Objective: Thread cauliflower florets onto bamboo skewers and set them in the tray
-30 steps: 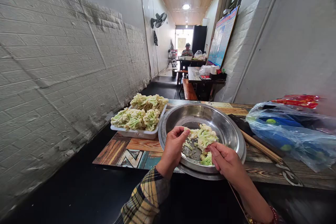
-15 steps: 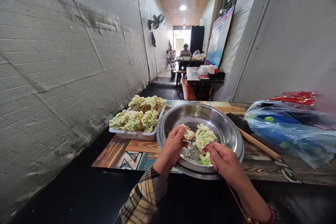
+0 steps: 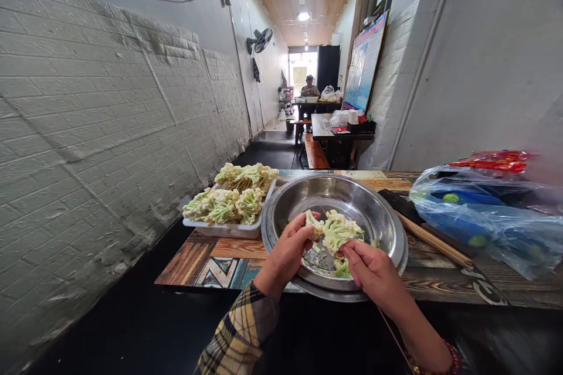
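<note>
Over the steel basin (image 3: 387, 205), my left hand (image 3: 288, 249) pinches a small cauliflower floret (image 3: 314, 224) between thumb and fingers. My right hand (image 3: 373, 266) is closed on a skewer (image 3: 393, 334), whose thin stick trails out below the wrist. A larger bunch of cauliflower (image 3: 338, 231) sits at its upper end, just past my right fingertips. The two pieces are side by side, very close together; whether they touch I cannot tell. Lower in the basin lies another cauliflower piece (image 3: 342, 268) among small crumbs, partly behind my right hand.
Left of the basin, a white tray (image 3: 229, 231) bears several skewered cauliflower bunches (image 3: 224, 206). Bare wooden skewers (image 3: 435, 240) lie on the right of the patterned table (image 3: 185, 263), beside a clear plastic bag (image 3: 479, 217). Farther back, a person (image 3: 309, 88) sits at another table.
My left hand has turned the small floret so its pale green stalk shows more. It stays beside the bunch in my right hand, which has barely moved.
</note>
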A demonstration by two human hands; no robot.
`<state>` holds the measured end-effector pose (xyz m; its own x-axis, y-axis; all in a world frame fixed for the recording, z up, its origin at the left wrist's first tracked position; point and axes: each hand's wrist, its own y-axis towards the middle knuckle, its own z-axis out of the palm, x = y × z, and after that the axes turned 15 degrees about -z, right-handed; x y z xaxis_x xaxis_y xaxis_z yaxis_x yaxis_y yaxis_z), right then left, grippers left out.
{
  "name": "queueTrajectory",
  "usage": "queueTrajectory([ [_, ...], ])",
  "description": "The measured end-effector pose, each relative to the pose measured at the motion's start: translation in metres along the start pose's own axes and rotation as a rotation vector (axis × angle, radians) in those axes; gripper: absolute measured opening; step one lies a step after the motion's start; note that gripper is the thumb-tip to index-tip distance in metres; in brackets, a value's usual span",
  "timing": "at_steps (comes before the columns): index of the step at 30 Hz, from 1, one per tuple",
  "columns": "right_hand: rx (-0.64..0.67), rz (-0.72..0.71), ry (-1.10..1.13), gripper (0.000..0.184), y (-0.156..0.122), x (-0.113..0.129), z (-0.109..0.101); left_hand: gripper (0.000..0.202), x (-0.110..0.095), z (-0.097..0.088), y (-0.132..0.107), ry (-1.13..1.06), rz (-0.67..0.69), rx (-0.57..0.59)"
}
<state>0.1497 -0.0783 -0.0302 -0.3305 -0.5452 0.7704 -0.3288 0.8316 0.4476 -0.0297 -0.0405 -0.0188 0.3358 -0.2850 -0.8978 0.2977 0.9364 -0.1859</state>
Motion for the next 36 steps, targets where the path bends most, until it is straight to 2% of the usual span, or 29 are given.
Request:
queueTrajectory([
  [3,-0.016,0.026,0.03,0.036,0.0,0.002,-0.001,0.035,0.003,-0.001,0.003,-0.031,0.045,-0.061],
  [8,-0.013,0.05,0.072,0.038,-0.001,0.003,-0.002,0.027,0.005,-0.008,0.006,-0.164,0.115,-0.057],
  [15,0.043,0.005,0.041,0.04,-0.003,0.004,0.0,0.033,-0.001,-0.006,-0.001,-0.255,0.055,0.021],
  [20,0.081,-0.014,0.031,0.041,-0.002,0.008,0.0,0.044,-0.002,-0.007,-0.002,-0.272,0.053,-0.032],
  [27,0.112,-0.018,0.034,0.04,-0.002,0.007,0.0,0.031,0.002,-0.01,0.004,-0.306,0.103,-0.083],
  [36,0.136,-0.076,-0.037,0.037,0.0,0.006,0.001,0.032,0.004,-0.013,0.004,-0.312,0.151,-0.094],
])
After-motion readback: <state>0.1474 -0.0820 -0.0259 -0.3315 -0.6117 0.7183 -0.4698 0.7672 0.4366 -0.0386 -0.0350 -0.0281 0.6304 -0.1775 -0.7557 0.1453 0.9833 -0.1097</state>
